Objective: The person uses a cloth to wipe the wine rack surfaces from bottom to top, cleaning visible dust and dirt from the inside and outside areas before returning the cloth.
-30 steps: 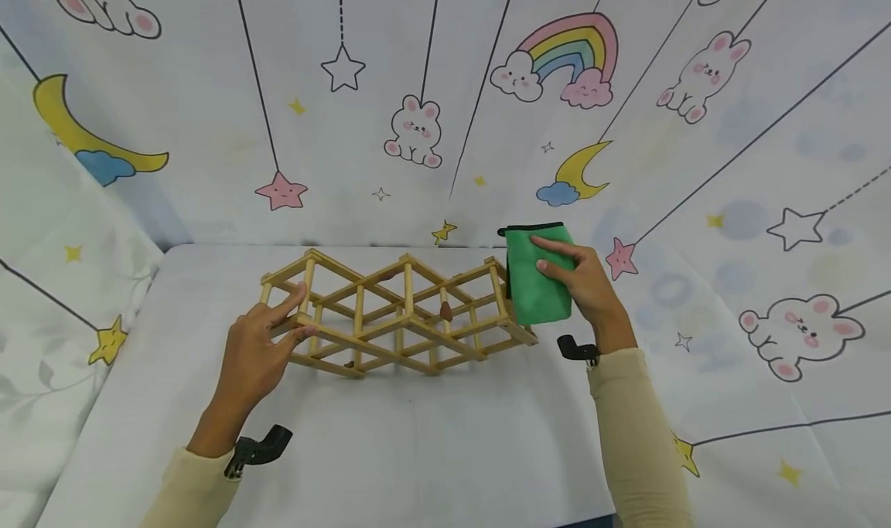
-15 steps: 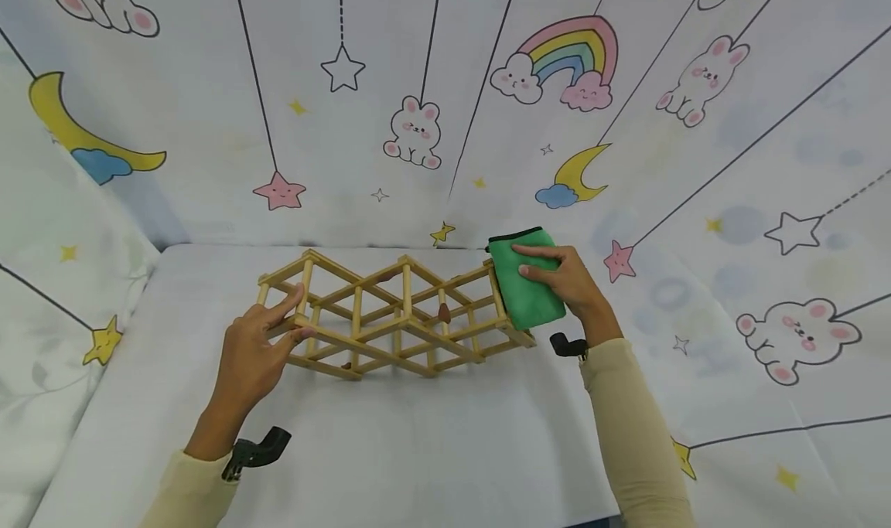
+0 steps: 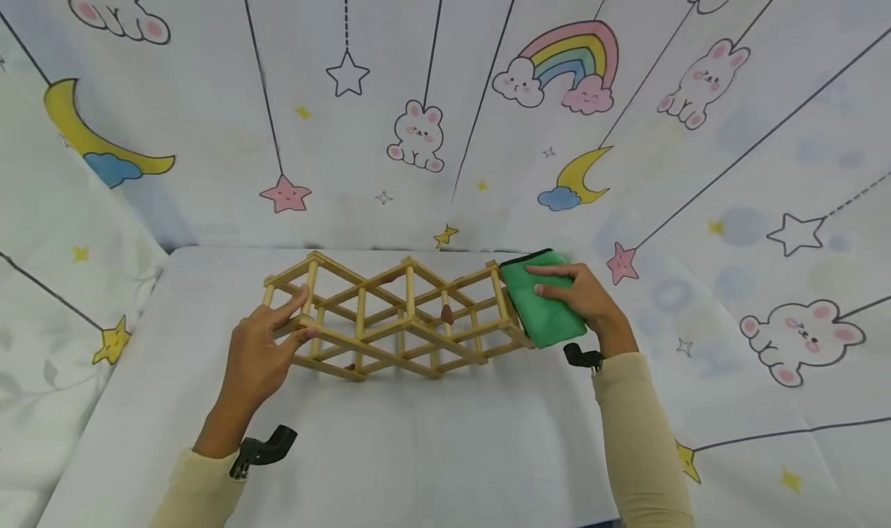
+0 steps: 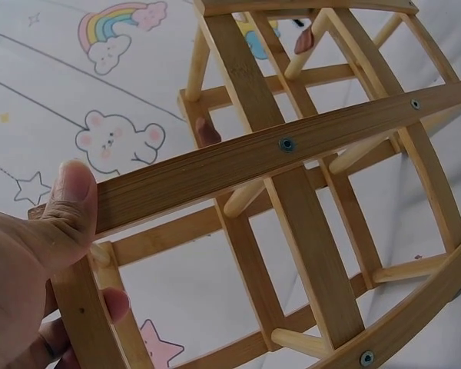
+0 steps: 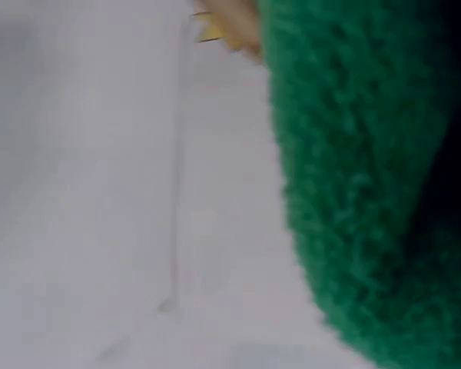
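A light wooden lattice rack [image 3: 410, 290] of crossed slats and round dowels stands on the table. My left hand [image 3: 256, 354] grips its left end; in the left wrist view the thumb of that hand [image 4: 23, 250] presses a slat [image 4: 200, 175], with fingers curled underneath. At the rack's right end, my right hand [image 3: 595, 302] holds a folded green cloth [image 3: 546, 318] with a black edge against the wood. Up close in the right wrist view, the fluffy green cloth [image 5: 338, 200] hides the fingers. A small reddish-brown piece [image 3: 447, 314], its kind unclear, shows on a dowel.
The white-covered table [image 3: 418, 451] extends in front of the rack. Behind it rises a white backdrop [image 3: 487, 141] printed with rabbits, stars and moons. A black wrist mount [image 3: 267, 447] sticks out from the left wrist, and another [image 3: 581, 355] from the right.
My right hand has shifted the green cloth left onto the rack's right end, then down along it. The left hand keeps its grip, and the rack stays in place.
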Demonstrator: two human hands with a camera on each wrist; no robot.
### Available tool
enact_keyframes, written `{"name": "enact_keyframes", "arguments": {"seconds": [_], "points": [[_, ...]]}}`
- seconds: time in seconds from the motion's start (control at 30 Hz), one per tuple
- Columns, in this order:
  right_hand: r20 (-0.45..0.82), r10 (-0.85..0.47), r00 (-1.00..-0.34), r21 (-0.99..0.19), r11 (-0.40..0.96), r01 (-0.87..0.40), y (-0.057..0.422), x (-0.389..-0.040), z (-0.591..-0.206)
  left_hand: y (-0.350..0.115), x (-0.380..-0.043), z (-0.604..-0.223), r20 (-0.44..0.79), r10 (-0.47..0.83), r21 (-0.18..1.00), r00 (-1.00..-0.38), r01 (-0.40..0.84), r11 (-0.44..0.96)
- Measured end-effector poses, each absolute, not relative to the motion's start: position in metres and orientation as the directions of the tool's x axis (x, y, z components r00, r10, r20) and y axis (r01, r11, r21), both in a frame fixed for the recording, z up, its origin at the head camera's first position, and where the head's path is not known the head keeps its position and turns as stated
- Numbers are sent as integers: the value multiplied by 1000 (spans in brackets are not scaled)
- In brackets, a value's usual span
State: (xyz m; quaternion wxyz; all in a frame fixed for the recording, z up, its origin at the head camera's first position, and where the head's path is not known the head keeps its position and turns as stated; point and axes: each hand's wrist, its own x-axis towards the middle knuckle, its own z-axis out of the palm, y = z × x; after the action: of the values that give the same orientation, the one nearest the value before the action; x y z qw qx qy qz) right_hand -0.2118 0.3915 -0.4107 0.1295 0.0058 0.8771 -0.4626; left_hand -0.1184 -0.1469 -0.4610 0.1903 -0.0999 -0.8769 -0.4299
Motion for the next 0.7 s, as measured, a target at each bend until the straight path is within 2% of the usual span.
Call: {"name": "enact_keyframes", "arguments": {"seconds": [0.1, 0.2, 0.3, 0.4, 0.47, 0.57, 0.6, 0.7], "points": [[-245, -149, -958, -750, 656, 90, 395, -211, -419, -147, -118, -461, 418, 2, 717, -908, 332, 613], [-226, -73, -971, -623, 778, 86, 402, -207, -420, -146, -119, -461, 408, 1, 725, -913, 325, 607], [-236, -44, -971, -677, 724, 132, 404, -204, -412, -146, -119, -460, 404, 0, 727, -915, 321, 607], [-267, -114, -957, -749, 649, 132, 403, -206, -413, -147, -118, -460, 410, -8, 726, -912, 322, 607], [-264, -125, -956, -723, 682, 111, 403, -207, -416, -147, -119, -460, 417, -9, 727, -909, 328, 604], [-212, -75, -974, -608, 791, 72, 405, -206, -414, -147, -119, -461, 427, -7, 726, -904, 339, 598], [-202, -58, -978, -607, 791, 78, 405, -204, -409, -147, -120, -462, 428, -7, 726, -904, 340, 597], [-177, -90, -980, -723, 688, 67, 398, -198, -390, -147, -119, -463, 432, -6, 722, -902, 341, 602]]}}
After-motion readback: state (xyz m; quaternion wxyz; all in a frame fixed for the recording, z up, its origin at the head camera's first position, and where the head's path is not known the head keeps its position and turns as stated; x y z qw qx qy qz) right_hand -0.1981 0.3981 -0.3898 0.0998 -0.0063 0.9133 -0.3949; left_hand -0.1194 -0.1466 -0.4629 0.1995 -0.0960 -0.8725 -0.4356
